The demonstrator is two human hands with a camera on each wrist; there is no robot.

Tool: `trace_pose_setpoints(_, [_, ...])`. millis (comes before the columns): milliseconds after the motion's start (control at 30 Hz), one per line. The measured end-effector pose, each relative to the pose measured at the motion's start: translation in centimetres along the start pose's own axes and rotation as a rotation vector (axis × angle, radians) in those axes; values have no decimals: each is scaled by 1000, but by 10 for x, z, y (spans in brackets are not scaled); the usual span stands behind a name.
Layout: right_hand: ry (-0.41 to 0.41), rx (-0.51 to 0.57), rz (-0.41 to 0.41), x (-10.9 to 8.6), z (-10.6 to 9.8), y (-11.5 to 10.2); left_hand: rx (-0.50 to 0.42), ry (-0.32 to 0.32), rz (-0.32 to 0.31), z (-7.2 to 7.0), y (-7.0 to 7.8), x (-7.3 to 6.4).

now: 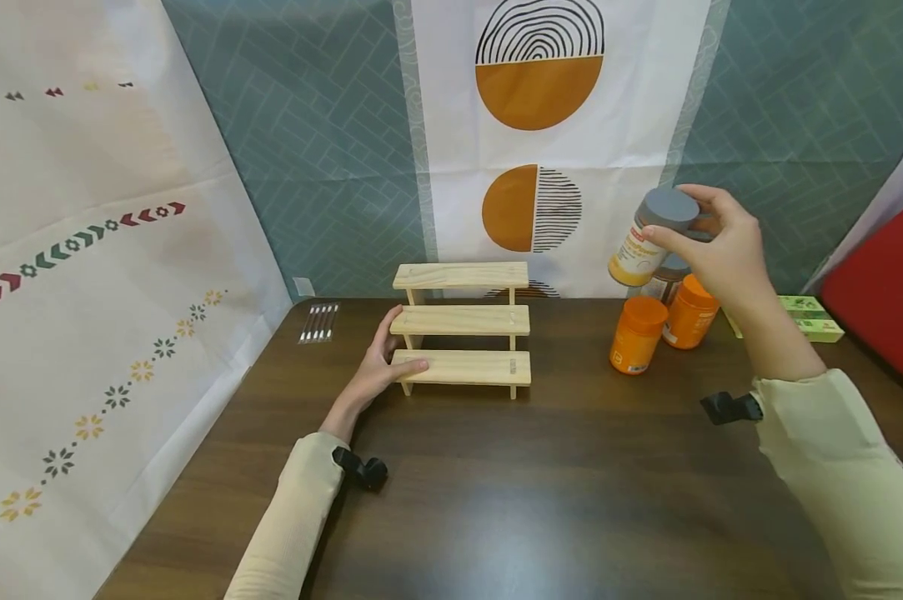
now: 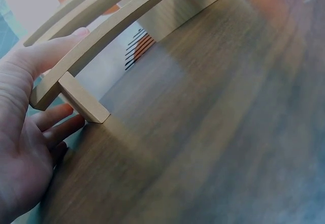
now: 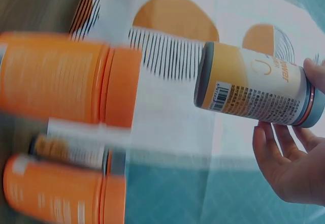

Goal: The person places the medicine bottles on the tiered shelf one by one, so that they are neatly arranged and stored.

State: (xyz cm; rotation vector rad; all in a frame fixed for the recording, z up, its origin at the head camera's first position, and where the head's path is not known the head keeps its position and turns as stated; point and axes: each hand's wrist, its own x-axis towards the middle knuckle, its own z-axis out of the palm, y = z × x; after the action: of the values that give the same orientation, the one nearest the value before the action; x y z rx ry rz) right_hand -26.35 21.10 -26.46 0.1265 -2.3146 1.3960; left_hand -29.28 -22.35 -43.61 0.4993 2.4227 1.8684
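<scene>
My right hand (image 1: 729, 242) holds a supplement bottle (image 1: 639, 252) by its grey lid, raised and tilted above the table. The bottle (image 3: 256, 84) has a yellow and white label with a barcode and lies across the right wrist view. Two orange bottles (image 1: 637, 335) stand below it, with another grey-lidded bottle (image 1: 663, 285) partly hidden behind them. My left hand (image 1: 378, 364) grips the left end of a three-step wooden display stand (image 1: 462, 367). Its thumb (image 2: 56, 54) lies over a step, while the other fingers reach beside the stand's leg (image 2: 84, 99).
A small pack of cotton swabs (image 1: 319, 322) lies at the table's back left. Green boxes (image 1: 807, 319) and a red case (image 1: 890, 292) sit at the right. Patterned cloths (image 1: 331, 125) hang behind the dark wooden table (image 1: 511, 475).
</scene>
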Motion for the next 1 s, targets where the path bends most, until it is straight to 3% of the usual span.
trace_pose_setpoints(200, [-61, 7, -30, 14, 47, -22, 20, 3, 6, -2, 0, 3])
trace_pose_setpoints(500, [-197, 131, -71, 27, 137, -57, 7, -2, 11, 0, -2, 3])
trace_pose_setpoints(700, [-283, 219, 17, 31, 187, -79, -8, 4, -8, 5, -4, -3])
trace_pose_setpoints(800, [-328, 195, 44, 31, 210, -88, -5, 10, -31, 6, -4, -6])
trace_pose_setpoints(1000, [-324, 122, -34, 33, 236, -92, 1, 7, -35, 5, 1, -3])
